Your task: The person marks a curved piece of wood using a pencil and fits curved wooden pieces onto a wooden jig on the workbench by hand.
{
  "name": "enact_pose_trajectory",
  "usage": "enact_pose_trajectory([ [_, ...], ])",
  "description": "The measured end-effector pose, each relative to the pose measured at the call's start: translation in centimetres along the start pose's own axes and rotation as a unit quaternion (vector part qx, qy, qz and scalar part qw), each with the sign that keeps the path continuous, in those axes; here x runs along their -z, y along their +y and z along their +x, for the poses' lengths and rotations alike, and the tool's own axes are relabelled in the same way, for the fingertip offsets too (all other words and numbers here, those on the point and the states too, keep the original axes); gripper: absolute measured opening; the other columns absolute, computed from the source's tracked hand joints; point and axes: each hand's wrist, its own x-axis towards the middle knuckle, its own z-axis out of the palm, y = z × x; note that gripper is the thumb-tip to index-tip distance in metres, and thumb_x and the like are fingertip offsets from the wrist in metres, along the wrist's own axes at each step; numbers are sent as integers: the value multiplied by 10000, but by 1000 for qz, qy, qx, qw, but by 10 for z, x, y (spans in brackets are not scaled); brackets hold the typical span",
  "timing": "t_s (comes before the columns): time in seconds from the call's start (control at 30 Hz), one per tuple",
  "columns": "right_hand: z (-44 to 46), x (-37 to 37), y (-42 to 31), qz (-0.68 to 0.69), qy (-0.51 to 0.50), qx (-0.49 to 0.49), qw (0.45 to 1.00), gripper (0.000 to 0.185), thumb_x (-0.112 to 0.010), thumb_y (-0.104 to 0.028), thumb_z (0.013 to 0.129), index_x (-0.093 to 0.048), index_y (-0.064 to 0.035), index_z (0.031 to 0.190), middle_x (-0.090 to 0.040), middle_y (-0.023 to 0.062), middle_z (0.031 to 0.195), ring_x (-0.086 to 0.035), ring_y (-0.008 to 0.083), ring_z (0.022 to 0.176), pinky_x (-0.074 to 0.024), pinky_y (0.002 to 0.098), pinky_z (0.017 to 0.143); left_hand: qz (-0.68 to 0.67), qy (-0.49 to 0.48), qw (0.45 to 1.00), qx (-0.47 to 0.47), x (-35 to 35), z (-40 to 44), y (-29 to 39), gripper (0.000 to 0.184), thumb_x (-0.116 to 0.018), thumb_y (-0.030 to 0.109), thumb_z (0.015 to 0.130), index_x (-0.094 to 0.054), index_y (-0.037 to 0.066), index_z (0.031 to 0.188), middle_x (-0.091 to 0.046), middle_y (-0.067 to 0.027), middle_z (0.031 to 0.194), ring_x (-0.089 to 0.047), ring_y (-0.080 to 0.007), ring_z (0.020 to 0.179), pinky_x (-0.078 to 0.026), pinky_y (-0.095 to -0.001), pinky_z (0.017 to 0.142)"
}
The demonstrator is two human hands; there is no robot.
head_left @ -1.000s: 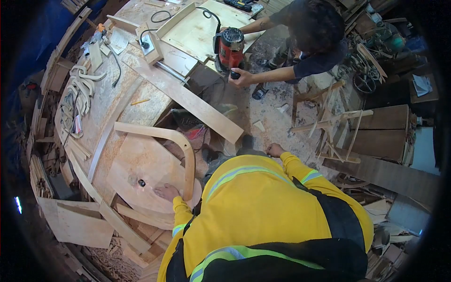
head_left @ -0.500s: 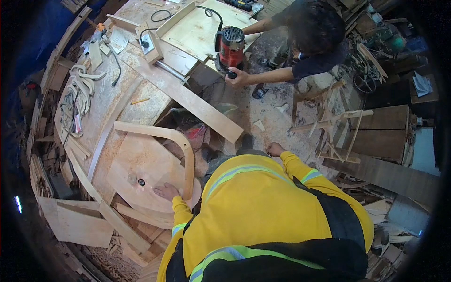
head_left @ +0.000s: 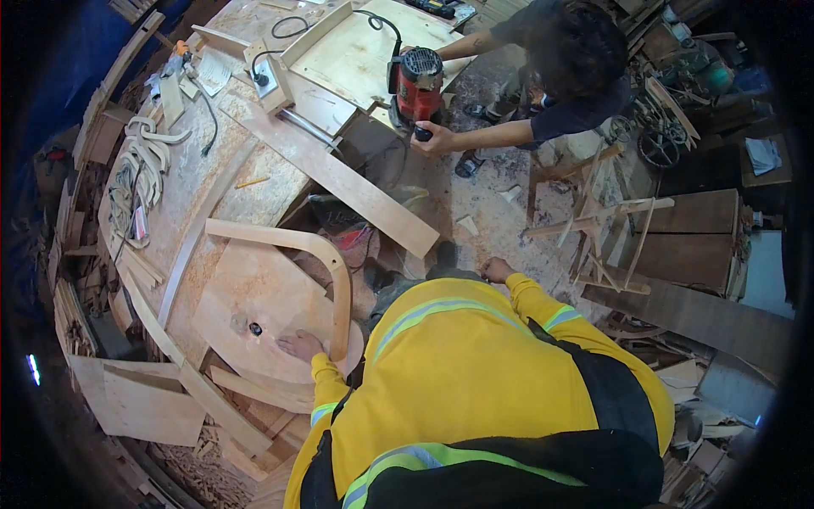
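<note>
My left hand [head_left: 301, 345] lies flat, fingers spread, on a pale wooden board [head_left: 254, 293] with a dark round hole. A curved wooden piece [head_left: 326, 259], bent like a chair arm, rests on the same board just beyond that hand. My right hand [head_left: 496, 270] hangs low in front of my body, fingers curled in, nothing visible in them. Across from me, a co-worker [head_left: 551, 93] grips a red router [head_left: 419, 85] by its side knobs, at the edge of a light panel [head_left: 356, 59].
A long plank [head_left: 339, 174] crosses the workbench [head_left: 246, 191]. A socket box [head_left: 267, 85] with a plugged-in cord, a pencil [head_left: 252, 181] and a pile of curved wooden parts [head_left: 146, 161] lie there. A wooden frame [head_left: 602, 229] stands at right on the dusty floor.
The co-worker's head, arms and router have shifted slightly to the right. Both my hands stay where they were.
</note>
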Motion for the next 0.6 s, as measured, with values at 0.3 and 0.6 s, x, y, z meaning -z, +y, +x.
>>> enact_pose_trajectory([
  [0.3,13,-9,17,-44,32,68,996,238,-607,-281,775,-707,-67,743,-701,89,744,-672,223,692,-535,355,687,7,25,1000,-14,-4,0,-3,691,-389,295,929,-217,-171,1408,-212,-315,1502,-213,-402,1409,-166,-439,1172],
  [0.6,3,-1,6,2,6,32,999,195,-631,-221,764,-713,-46,791,-704,107,758,-673,213,675,-538,346,676,6,18,1000,-7,0,-2,2,679,-389,272,927,-207,-162,1418,-196,-318,1507,-211,-406,1409,-170,-449,1168],
])
